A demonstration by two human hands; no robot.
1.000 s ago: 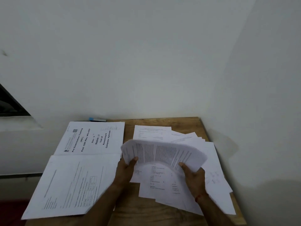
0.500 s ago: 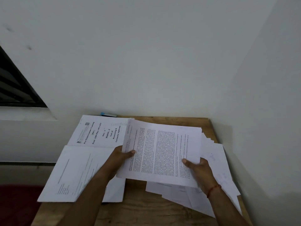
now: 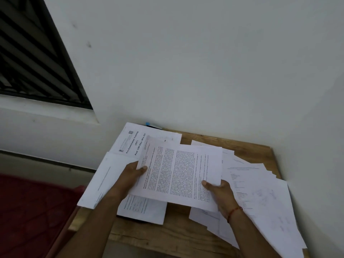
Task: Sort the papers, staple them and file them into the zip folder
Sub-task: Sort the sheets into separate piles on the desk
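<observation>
I hold a printed sheet (image 3: 178,172) with dense text flat above the wooden table (image 3: 149,237). My left hand (image 3: 133,174) grips its left edge, thumb on top. My right hand (image 3: 220,192) grips its near right corner, thumb on top. Under and to the right lies a loose spread of white papers (image 3: 260,192). On the left sit a title page reading "Pre Examination Training" (image 3: 130,144) and a white sheet (image 3: 102,181) overhanging the table's left edge. Another printed page (image 3: 143,209) lies below the held sheet. No stapler shows.
A blue-tipped object (image 3: 150,125) lies at the wall behind the title page. White walls close the table's back and right sides. A barred window (image 3: 33,58) is at upper left, and a dark red surface (image 3: 31,215) lies below the table's left side.
The held sheet was curled up in both hands and now lies flat, carried a little to the left over the title page. The view has swung left.
</observation>
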